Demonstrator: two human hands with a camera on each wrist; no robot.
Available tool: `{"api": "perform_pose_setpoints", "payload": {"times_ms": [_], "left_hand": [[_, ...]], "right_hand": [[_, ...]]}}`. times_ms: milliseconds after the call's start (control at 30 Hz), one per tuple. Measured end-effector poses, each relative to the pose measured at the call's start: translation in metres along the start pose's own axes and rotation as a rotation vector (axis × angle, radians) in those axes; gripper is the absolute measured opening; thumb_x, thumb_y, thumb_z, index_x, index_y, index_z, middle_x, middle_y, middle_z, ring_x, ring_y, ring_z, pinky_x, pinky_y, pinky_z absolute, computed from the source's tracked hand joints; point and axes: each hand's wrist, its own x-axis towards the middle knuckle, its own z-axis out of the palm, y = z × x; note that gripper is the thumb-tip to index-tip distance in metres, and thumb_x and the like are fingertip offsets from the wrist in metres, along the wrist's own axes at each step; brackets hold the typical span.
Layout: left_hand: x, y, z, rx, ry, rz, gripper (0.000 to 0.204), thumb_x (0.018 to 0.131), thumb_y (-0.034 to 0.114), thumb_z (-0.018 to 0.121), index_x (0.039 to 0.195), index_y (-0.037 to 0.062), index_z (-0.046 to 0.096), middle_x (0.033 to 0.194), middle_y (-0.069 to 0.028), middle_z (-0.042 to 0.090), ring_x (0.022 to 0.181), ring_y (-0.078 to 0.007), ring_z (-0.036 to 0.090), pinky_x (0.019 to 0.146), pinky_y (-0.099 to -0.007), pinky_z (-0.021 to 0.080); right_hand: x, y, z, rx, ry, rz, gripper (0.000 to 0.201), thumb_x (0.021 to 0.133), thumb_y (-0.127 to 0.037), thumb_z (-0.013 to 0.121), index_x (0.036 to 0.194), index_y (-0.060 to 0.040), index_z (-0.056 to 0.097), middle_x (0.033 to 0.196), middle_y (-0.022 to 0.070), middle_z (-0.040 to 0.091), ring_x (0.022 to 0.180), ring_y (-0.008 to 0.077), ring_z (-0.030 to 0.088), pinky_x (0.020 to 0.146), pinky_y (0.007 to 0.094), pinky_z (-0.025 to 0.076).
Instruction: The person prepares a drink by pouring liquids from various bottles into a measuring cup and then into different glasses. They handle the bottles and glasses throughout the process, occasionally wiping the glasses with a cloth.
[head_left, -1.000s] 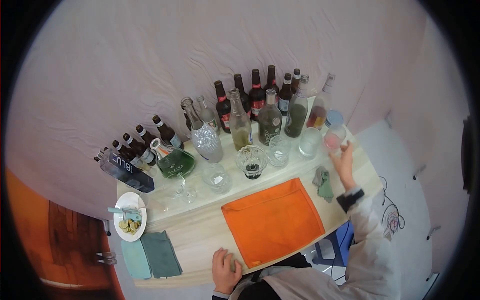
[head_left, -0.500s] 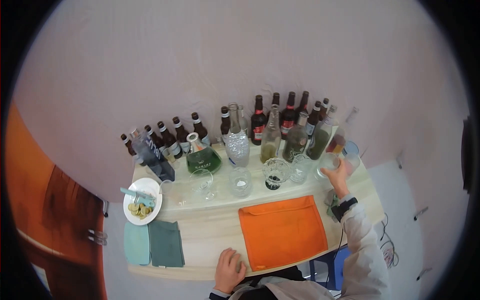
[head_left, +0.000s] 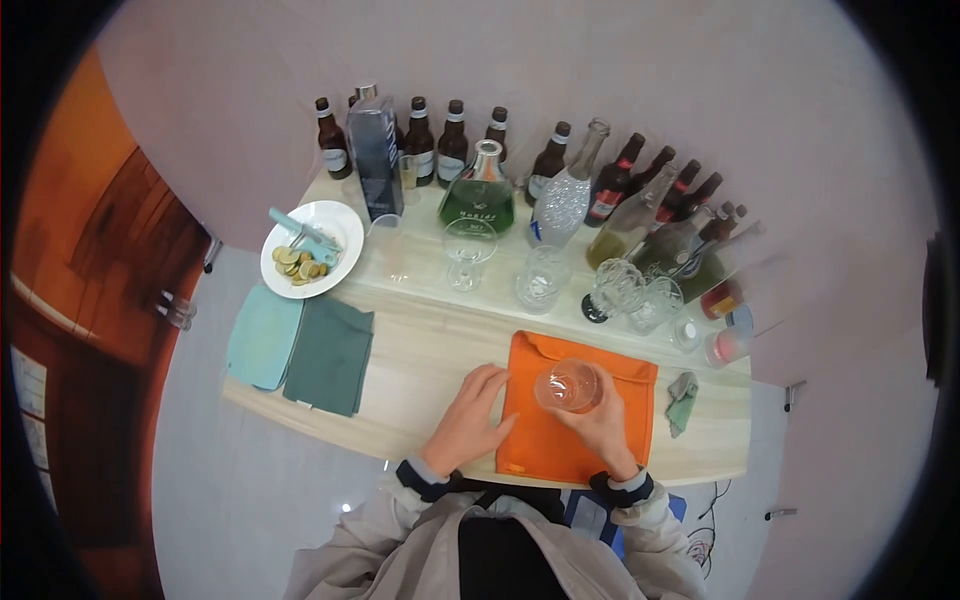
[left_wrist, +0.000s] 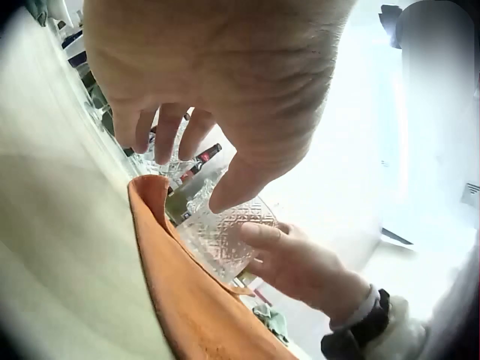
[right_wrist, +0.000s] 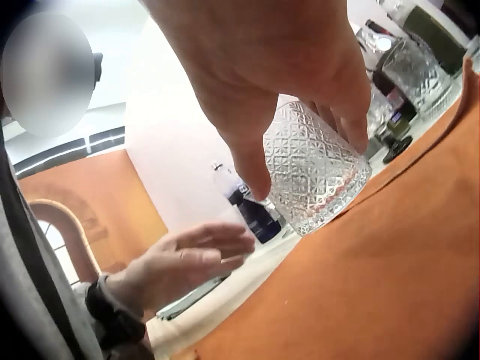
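My right hand (head_left: 604, 428) grips a clear patterned glass tumbler (right_wrist: 311, 172) from its side, thumb on one face and fingers round the other. The tumbler is over the orange cloth (head_left: 535, 445), its base close to the fabric in the right wrist view. My left hand (head_left: 466, 420) is at the cloth's left edge, fingers extended and slightly bent, holding nothing. In the left wrist view its thumb overlaps the tumbler, while a gap shows between the hand and the glass in the head view.
Behind the cloth stand a stemmed glass (head_left: 467, 250), another tumbler (head_left: 542, 280) and a dark-based glass bowl (head_left: 613, 288). Several bottles line the back, including a green decanter (head_left: 478, 195). A white plate (head_left: 345, 222) with citrus slices, a dark green cloth (head_left: 330, 355) and a crumpled rag (head_left: 682, 403) flank them.
My right hand has taken the tumbler from among the glasses at the back right and brought it over the orange cloth. My left hand has moved from the table's front edge towards the cloth.
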Motion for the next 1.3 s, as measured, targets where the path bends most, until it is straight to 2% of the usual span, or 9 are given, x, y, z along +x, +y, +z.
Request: {"api": "perform_pose_setpoints", "payload": {"times_ms": [600, 700, 800, 833, 900, 1000, 1133, 1233, 1300], "left_hand": [[0.026, -0.003, 0.012, -0.12, -0.09, -0.037, 0.079, 0.084, 0.017, 0.084, 0.15, -0.0009, 0.044, 0.146, -0.0245, 0.05, 0.138, -0.0397, 0.049, 0.115, -0.0438, 0.042], [0.052, -0.001, 0.028, -0.24, -0.185, -0.058, 0.091, 0.079, 0.02, 0.09, 0.152, -0.0004, 0.04, 0.146, -0.0229, 0.051, 0.138, -0.0371, 0.051, 0.116, -0.0424, 0.042], [0.068, -0.004, 0.036, -0.351, -0.323, -0.112, 0.102, 0.072, 0.022, 0.095, 0.153, -0.0002, 0.037, 0.146, -0.0215, 0.052, 0.139, -0.0347, 0.051, 0.117, -0.0421, 0.042], [0.072, -0.003, 0.037, -0.336, -0.357, -0.136, 0.1, 0.071, 0.023, 0.096, 0.15, -0.0003, 0.04, 0.146, -0.0212, 0.053, 0.138, -0.0354, 0.053, 0.115, -0.0421, 0.043], [0.078, -0.005, 0.039, -0.321, -0.406, -0.145, 0.098, 0.069, 0.024, 0.096, 0.148, -0.0003, 0.043, 0.146, -0.0209, 0.054, 0.137, -0.0361, 0.054, 0.113, -0.0422, 0.045], [0.079, -0.006, 0.04, -0.369, -0.421, -0.243, 0.089, 0.069, 0.011, 0.097, 0.142, 0.0004, 0.048, 0.136, -0.0121, 0.062, 0.126, -0.0204, 0.062, 0.108, -0.033, 0.05], [0.081, -0.004, 0.036, -0.411, -0.435, -0.268, 0.088, 0.069, 0.008, 0.097, 0.142, 0.0009, 0.049, 0.135, -0.0121, 0.063, 0.127, -0.0202, 0.061, 0.109, -0.0341, 0.049], [0.084, -0.003, 0.034, -0.436, -0.453, -0.265, 0.088, 0.069, 0.008, 0.097, 0.142, 0.001, 0.049, 0.136, -0.0117, 0.063, 0.127, -0.0196, 0.062, 0.109, -0.0338, 0.049], [0.084, -0.004, 0.034, -0.449, -0.45, -0.289, 0.088, 0.069, 0.008, 0.097, 0.142, 0.001, 0.049, 0.137, -0.0116, 0.063, 0.128, -0.0193, 0.061, 0.109, -0.0339, 0.049]], "right_hand": [[-0.002, 0.006, 0.023, -0.035, -0.036, 0.003, 0.084, 0.075, -0.012, 0.093, 0.144, -0.0004, 0.047, 0.129, 0.0194, 0.068, 0.12, 0.0292, 0.069, 0.099, 0.0386, 0.056], [-0.007, 0.013, 0.006, -0.076, -0.096, 0.008, 0.092, 0.076, -0.011, 0.092, 0.151, 0.0009, 0.04, 0.14, 0.0226, 0.061, 0.131, 0.0321, 0.062, 0.107, 0.0404, 0.051], [-0.016, 0.012, -0.027, -0.085, -0.122, 0.014, 0.097, 0.081, -0.008, 0.087, 0.158, 0.0035, 0.03, 0.159, 0.0233, 0.042, 0.149, 0.0342, 0.041, 0.122, 0.0429, 0.036], [-0.013, 0.013, -0.047, -0.087, -0.104, 0.018, 0.097, 0.081, -0.008, 0.087, 0.158, 0.0035, 0.03, 0.159, 0.0233, 0.042, 0.149, 0.0342, 0.041, 0.122, 0.0429, 0.036], [0.002, 0.021, -0.092, 0.041, 0.077, 0.037, 0.092, 0.084, -0.005, 0.085, 0.158, 0.0025, 0.031, 0.159, 0.0199, 0.043, 0.149, 0.0318, 0.042, 0.123, 0.0427, 0.034], [0.055, 0.047, -0.163, 0.015, 0.38, -0.011, 0.082, 0.089, -0.007, 0.082, 0.155, 0.0015, 0.035, 0.158, 0.0172, 0.044, 0.148, 0.0278, 0.043, 0.123, 0.0403, 0.034], [0.15, 0.081, -0.225, 0.002, 0.622, -0.027, 0.084, 0.089, -0.018, 0.085, 0.154, 0.002, 0.036, 0.153, 0.0183, 0.05, 0.146, 0.0279, 0.045, 0.121, 0.0392, 0.035], [0.215, 0.076, -0.239, -0.028, 0.721, 0.117, 0.092, 0.085, -0.027, 0.089, 0.153, 0.0038, 0.036, 0.147, 0.0198, 0.055, 0.131, 0.0281, 0.058, 0.111, 0.0387, 0.045], [0.254, 0.107, -0.244, -0.285, 0.764, -0.066, 0.085, 0.083, -0.033, 0.09, 0.144, 0.0059, 0.045, 0.136, 0.0209, 0.062, 0.103, 0.0244, 0.067, 0.092, 0.0376, 0.053]]}}
